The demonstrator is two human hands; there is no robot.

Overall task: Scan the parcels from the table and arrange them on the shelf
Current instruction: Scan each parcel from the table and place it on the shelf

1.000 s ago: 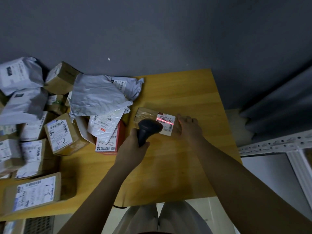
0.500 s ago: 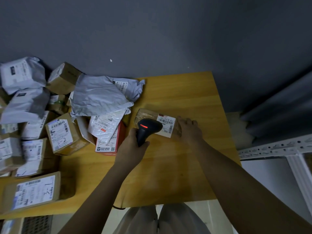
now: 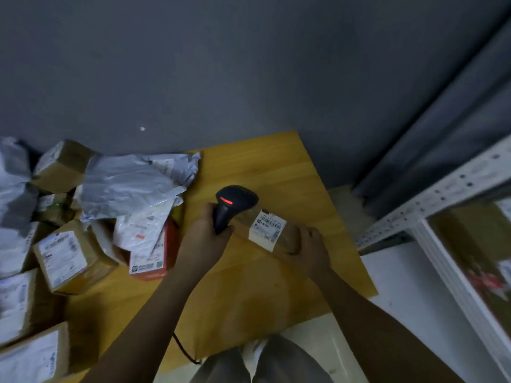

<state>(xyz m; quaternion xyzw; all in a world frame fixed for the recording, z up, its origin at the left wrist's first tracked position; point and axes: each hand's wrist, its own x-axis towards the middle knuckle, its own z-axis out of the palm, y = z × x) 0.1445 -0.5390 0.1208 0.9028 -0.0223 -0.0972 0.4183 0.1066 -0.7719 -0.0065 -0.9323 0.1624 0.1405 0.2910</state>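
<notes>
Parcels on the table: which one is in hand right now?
The small brown parcel with the white label, gripped by the right hand, apart from the pile at the left.

On the table (image 3: 276, 167) a parcel (image 3: 272, 233) lies right of the scanner (image 3: 232, 203), other parcels (image 3: 83, 230) heaped far left, shelf (image 3: 442, 194) at right

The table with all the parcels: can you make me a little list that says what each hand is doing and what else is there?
left hand: grips the black scanner, red light lit
right hand: holds the right end of the small brown parcel
parcel label: white, barcode facing up
table: yellow wood, against a grey wall
parcel pile: boxes and grey mailer bags on the table's left side
shelf: white metal frame at the right
</notes>
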